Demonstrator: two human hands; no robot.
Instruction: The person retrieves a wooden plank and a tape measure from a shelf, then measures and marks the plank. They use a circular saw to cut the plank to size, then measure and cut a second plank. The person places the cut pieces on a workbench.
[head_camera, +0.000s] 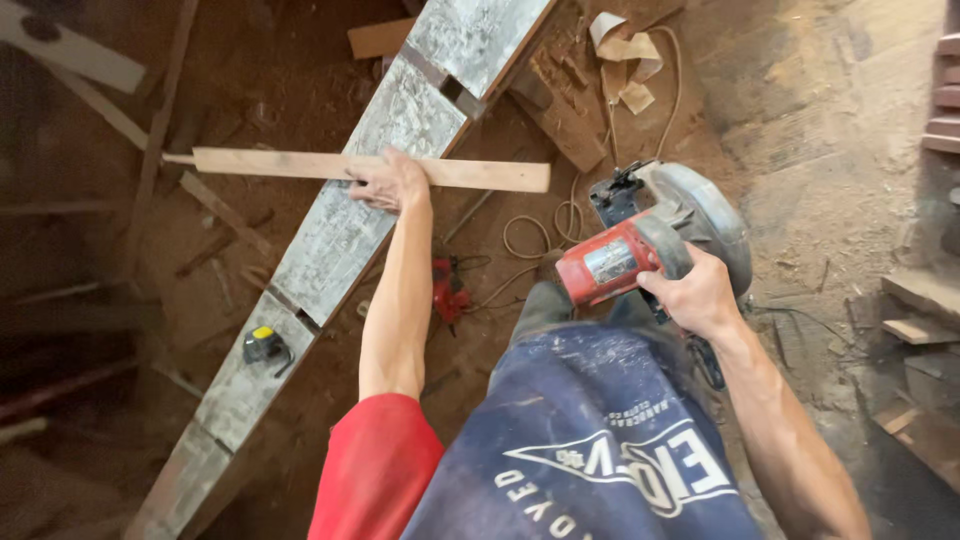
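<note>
Head view: wooden strip (300, 165) under left hand (390, 183)

Left hand (392, 183) bare, no glove, no ring or watch visible. Right hand (697, 292) bare too, wrist uncovered. Both forearms bare up to elbow and beyond. Red short sleeve (378, 462) on left upper arm, plain, smooth fabric. Dark navy cloth garment (590, 430) over front of body, dusty, faded, creased; white printed emblem and lettering across it. Sawdust flecks on navy fabric
</note>
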